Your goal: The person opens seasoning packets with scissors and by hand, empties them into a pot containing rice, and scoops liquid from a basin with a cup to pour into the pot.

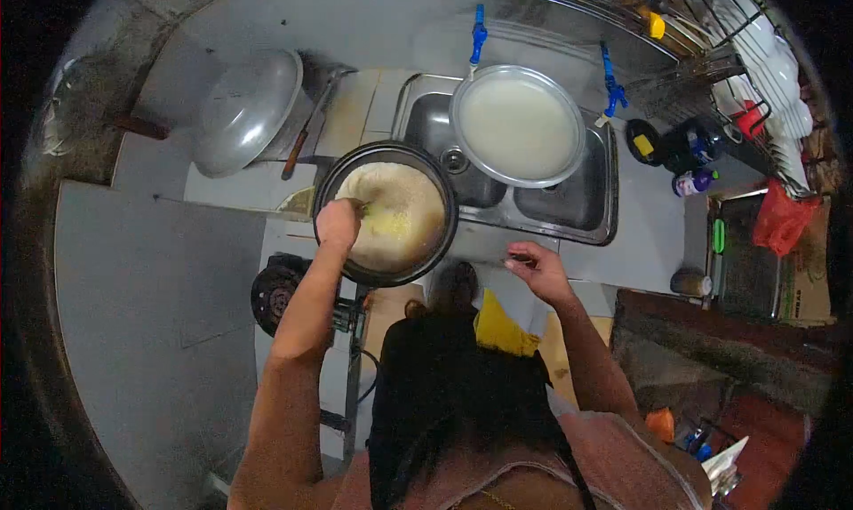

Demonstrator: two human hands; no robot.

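Observation:
My left hand is closed round something at the left side of a large dark-rimmed pot; the held thing is mostly hidden. Inside the pot lies a pale, cloudy mixture with a yellowish patch just right of my fingers. My right hand hovers in front of the sink with its fingers curled and apart, touching nothing visible. A wide metal basin of milky white liquid rests across the double sink, to the right of the pot.
Blue taps stand behind the sink. A large metal lid and a wooden-handled utensil lie at the left. A burner is below the pot. Bottles and a wire rack are at the right.

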